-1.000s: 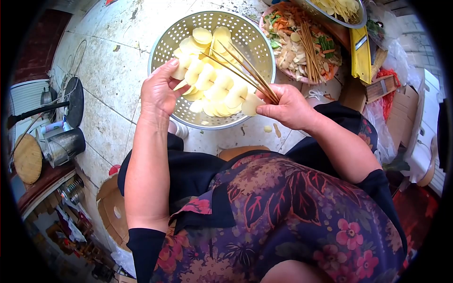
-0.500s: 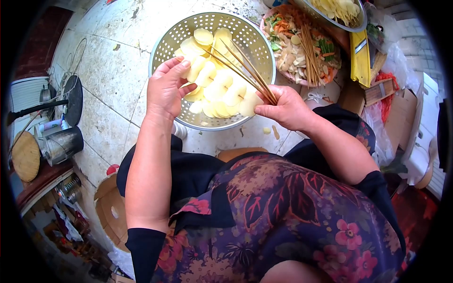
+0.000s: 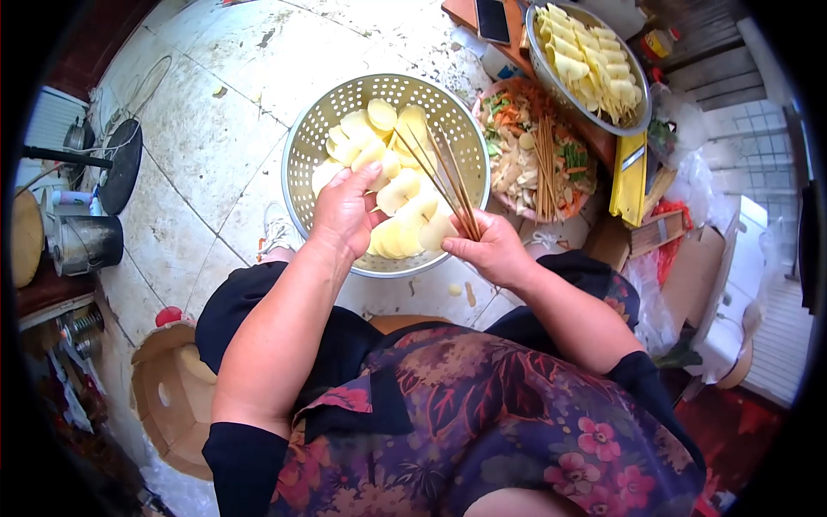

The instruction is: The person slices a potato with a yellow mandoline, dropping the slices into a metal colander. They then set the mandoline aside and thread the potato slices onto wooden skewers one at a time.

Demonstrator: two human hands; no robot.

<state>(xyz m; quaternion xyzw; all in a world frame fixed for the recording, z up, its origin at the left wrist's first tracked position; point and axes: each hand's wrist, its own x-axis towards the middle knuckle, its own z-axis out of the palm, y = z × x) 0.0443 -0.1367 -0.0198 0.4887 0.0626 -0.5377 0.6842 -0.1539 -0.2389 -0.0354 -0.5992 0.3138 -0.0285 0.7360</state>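
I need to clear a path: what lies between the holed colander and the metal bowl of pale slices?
A pink-rimmed basin of chopped vegetables, with sticks on top, in the head view.

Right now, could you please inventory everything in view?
Colander: one, silver, on white floor
Slices: many, pale yellow, colander and bowl
Sticks: several, brown, in right hand
Vegetable basin: one, pink, right of colander
Stick bundle: one, brown, on vegetables
Bowl: one, silver, upper right
Phone: one, black, left of bowl
Tool: one, yellow, below bowl
Cardboard box: one, brown, lower left
Bucket: one, dark grey, far left
Plastic bags: several, clear, right
Shoes: two, whitish, by colander
Left hand: one, bare, at slices
Right hand: one, bare, around sticks
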